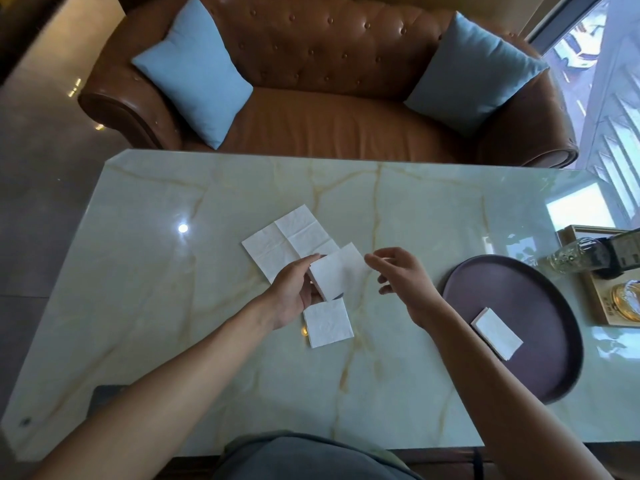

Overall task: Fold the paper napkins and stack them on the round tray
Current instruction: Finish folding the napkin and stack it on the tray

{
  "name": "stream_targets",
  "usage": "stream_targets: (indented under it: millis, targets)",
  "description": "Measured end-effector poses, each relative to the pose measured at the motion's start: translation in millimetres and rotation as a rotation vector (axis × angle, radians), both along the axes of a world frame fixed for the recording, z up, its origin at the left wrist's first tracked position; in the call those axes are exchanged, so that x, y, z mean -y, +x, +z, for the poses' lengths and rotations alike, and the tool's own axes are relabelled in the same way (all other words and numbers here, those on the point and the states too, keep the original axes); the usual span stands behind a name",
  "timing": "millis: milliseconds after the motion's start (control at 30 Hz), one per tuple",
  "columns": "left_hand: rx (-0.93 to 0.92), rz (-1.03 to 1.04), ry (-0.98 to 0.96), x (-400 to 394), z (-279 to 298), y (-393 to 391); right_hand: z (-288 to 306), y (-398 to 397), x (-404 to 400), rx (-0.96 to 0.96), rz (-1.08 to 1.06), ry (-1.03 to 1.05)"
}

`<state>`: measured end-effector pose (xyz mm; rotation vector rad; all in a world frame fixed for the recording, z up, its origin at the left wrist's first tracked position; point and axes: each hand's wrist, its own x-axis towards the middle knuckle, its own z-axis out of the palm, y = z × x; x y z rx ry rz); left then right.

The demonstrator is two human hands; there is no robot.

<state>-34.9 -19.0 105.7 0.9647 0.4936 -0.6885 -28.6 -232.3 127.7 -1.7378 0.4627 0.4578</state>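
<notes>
The person sat at a pale green marble table with tan veining, both bare forearms reaching over it.

Left hand: held a small stack of folded white napkins lifted off the table, thumb on the upper edge, fingers curled beneath. Grip was narrow and closed on the stack.

Right hand: hovered just beside the stack's right corner, fingers loosely spread and slightly bent, holding nothing. Whether the fingertips touched the paper could not be told.

Unfolded napkin: lay flat on the table beyond the left hand, creased into quarters, partly covered by the held stack.

Single folded napkin: lay flat on the table just below the left hand.

Round tray: dark, at the table's right side, well apart from the hands. One folded napkin pile lay on it, toward its near-left part.

Beyond the tray, near the right edge: a clear glass bottle over a wooden box. A dark label showed at the bottle, and gold marking in the box; neither was legible.

Behind the table: a brown tufted leather sofa with a blue cushion at the left and another blue cushion at the right.
</notes>
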Motion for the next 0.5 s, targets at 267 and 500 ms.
stream_targets:
  millis: [267,500]
  targets:
    - [0.147,-0.175,0.154,2.6,-7.3,1.7,-10.6,-3.8,-0.7,-0.059,0.065,0.122]
    - [0.214,-0.049,0.429,7.6,-16.1,-2.7,-9.1,-6.7,-4.4,-0.032,0.079,0.162]
